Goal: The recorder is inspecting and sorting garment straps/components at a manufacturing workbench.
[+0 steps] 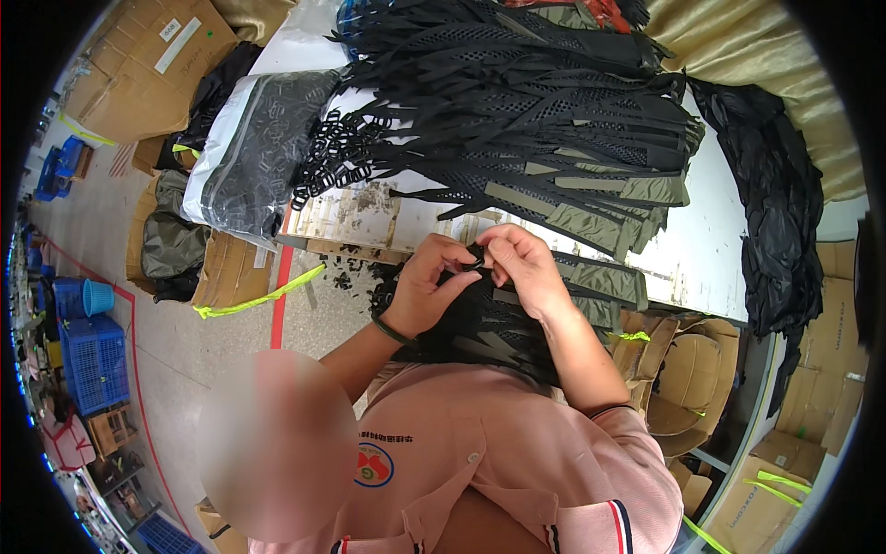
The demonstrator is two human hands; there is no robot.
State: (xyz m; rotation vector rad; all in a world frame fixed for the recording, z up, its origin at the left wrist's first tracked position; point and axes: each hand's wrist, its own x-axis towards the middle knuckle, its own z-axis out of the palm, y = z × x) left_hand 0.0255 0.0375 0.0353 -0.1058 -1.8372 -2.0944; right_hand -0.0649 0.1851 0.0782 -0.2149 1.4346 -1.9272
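My left hand and my right hand meet in front of my chest, both with fingers pinched. Between their fingertips is a narrow black strap; whether a small buckle is on it, the fingers hide. Black mesh shoulder straps with olive fabric panels lie across my lap, below the hands. Just beyond, on the white table, a large heap of similar straps is spread with olive ends to the right. A loose pile of black plastic slider buckles lies left of that heap.
A clear bag of black buckles sits at the table's left corner. Left of it stands an open carton with dark fabric. More cartons stand at the right. Black fabric hangs over the table's right end. Blue crates stand far left.
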